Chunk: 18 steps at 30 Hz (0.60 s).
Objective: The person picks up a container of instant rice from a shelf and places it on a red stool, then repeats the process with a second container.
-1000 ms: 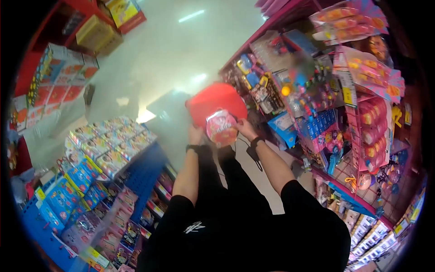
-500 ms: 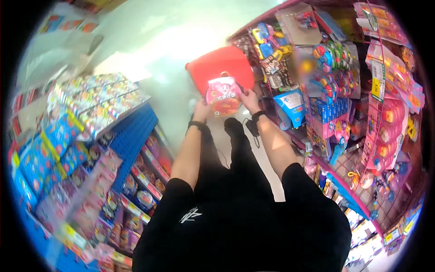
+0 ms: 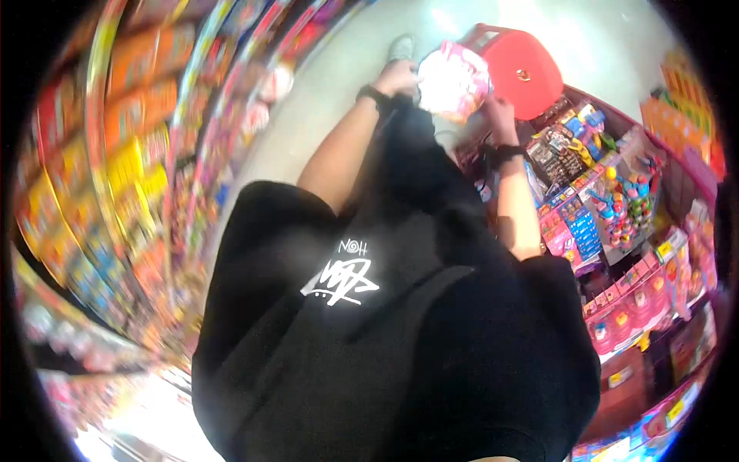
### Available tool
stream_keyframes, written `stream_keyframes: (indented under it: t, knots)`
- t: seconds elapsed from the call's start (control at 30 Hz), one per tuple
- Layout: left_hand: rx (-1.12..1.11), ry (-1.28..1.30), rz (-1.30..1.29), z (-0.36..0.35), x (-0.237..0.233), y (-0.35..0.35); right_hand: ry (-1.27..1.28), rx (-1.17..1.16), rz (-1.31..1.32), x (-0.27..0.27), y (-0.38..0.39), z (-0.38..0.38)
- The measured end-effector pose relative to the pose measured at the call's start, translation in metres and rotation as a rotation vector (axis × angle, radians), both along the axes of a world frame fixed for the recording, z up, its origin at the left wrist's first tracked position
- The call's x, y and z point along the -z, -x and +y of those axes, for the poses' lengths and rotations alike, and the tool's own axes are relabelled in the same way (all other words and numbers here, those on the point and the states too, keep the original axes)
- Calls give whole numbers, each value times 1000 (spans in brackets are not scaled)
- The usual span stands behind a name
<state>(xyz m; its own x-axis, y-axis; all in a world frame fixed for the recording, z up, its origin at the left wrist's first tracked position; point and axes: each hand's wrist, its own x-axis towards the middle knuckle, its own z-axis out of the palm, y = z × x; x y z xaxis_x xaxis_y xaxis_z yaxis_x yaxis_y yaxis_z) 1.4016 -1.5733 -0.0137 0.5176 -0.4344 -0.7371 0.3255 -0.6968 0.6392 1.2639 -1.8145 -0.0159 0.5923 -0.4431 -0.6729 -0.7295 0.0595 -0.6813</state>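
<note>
Between my two hands is a pink printed food package (image 3: 462, 92), held out in front of me at the top of the view. Glare whitens most of its face, so the print on it cannot be read now. My left hand (image 3: 397, 78) grips its left edge with closed fingers. At the lower right edge, my right hand (image 3: 500, 114) is closed on it too, its fingertips partly hidden and blurred. Just beyond the package stands a red plastic thing (image 3: 531, 69), like a stool top with a small hole in the middle.
A shelf rack (image 3: 616, 266) with small toys and hanging packs runs along my right side. Blurred shelves of boxed goods (image 3: 146, 115) rise on my left. Orange and yellow boxes (image 3: 685, 115) stand at the far right. Pale floor (image 3: 308, 115) lies between, with my shoe (image 3: 401, 48) on it.
My view has turned, and the left shelves now show different goods. The package and both hands appear higher and further right. Glare now covers the package's face.
</note>
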Motion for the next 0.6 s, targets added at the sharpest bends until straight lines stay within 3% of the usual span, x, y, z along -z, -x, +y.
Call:
stream_keyframes:
  t: [0.07,0.2,0.27,0.3,0.4,0.43,0.53,0.57,0.6]
  knots:
    - [-329,142,105,49,-20,32,3,-232,20,-20,-16,29]
    - [-654,210,17,132,-19,90,-72,-461,-113,-27,-40,93]
    - [-790,298,-9,172,-12,128,-122,-678,-164,-77,-46,139]
    - [-863,321,-31,190,-19,148,-105,-676,-105,-65,-46,155]
    - [-997,371,-132,230,-32,182,-105,-967,-103,-51,-63,192]
    - [-1054,353,-171,241,-38,195,14,-1007,-121,-74,-61,217]
    - [-1230,329,-240,279,-77,242,57,-1180,-272,-106,-52,279]
    - [-1294,314,-241,256,-81,239,24,-1215,-297,-98,-65,264]
    - [-1319,274,-323,297,-87,258,6,-1264,-332,-103,-58,313]
